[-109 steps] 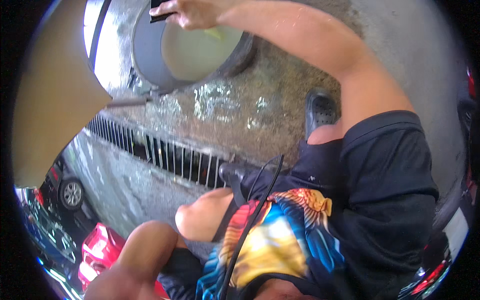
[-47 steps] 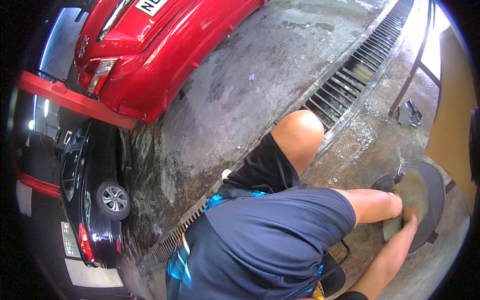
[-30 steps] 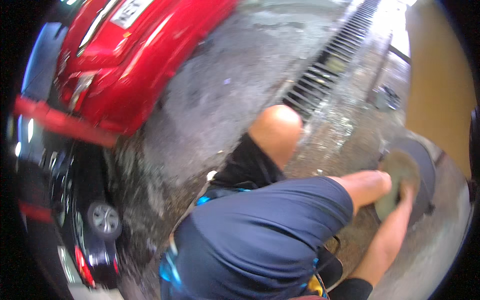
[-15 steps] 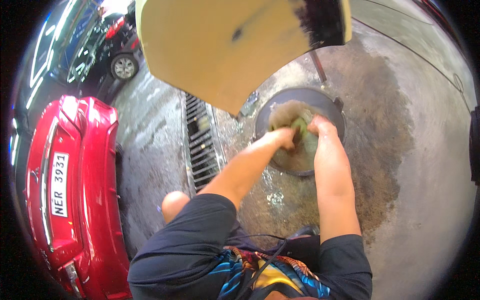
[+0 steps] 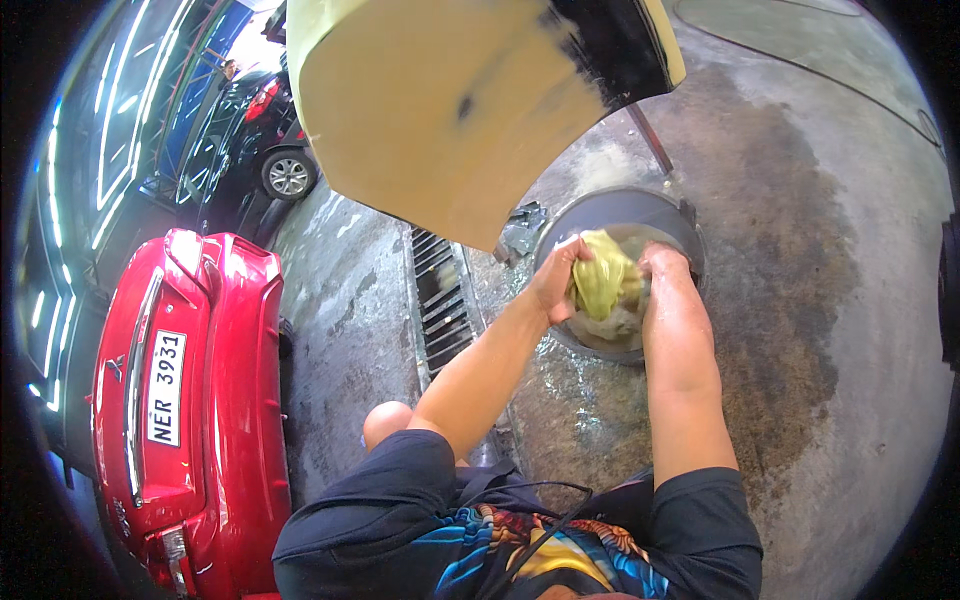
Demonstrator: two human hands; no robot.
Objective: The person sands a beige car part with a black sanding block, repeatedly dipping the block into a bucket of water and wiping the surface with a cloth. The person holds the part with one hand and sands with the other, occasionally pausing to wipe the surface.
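Observation:
A wet yellow-green cloth (image 5: 603, 278) is bunched up between my hands, over a round dark basin (image 5: 605, 208) of murky water on the floor. My left hand (image 5: 558, 282) is closed on the cloth's left side, thumb on top. My right hand (image 5: 663, 260) is curled at the cloth's right edge; its fingertips are partly hidden. Just beyond the basin hangs a large car body panel (image 5: 420, 130), coated yellowish-tan with a black patch at its upper right.
A metal floor grate (image 5: 440, 305) runs left of the basin. A red car bumper (image 5: 235, 400) with a plate stands at the left, a dark car (image 5: 250, 150) behind it. Wet concrete (image 5: 760, 300) lies to the right, with a thin hose (image 5: 800, 75) farther off.
The cloth has come up out of the water, lifted and bunched between both hands. My left hand has risen to the basin's left side. The whole view has shifted a little.

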